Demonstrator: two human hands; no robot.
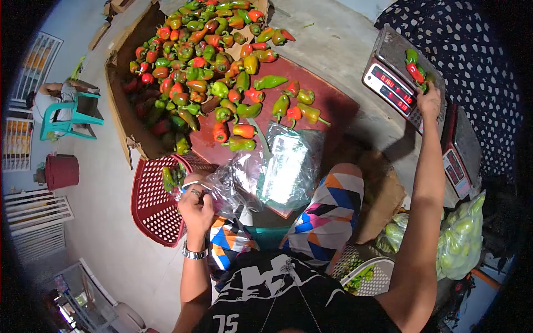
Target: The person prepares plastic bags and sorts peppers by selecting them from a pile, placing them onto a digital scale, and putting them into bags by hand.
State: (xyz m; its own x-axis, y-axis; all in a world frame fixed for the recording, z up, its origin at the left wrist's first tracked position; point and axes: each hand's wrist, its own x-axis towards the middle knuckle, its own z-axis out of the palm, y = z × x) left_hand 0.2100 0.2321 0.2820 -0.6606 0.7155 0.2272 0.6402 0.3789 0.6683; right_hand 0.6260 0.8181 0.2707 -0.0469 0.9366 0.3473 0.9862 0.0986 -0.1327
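My left hand (195, 210), with a watch on the wrist, is closed on the edge of a clear plastic bag (239, 180) above my knee. My right hand (429, 103) reaches out to a digital scale (387, 86) with lit red figures. Its fingers close around a pepper at the pan's edge; the fingertips are partly hidden. Beside them on the pan lie a green pepper (411, 56) and a red pepper (413, 72). More clear plastic bags (286, 172) lie stacked on the red tabletop (327, 97), near several loose peppers (311, 114).
A big cardboard box (123, 119) spills red and green peppers onto the table. A red perforated basket (158, 208) stands to my left, a white basket (383, 277) to my lower right. A second scale (458, 161) and bagged green produce (461, 238) are at the right.
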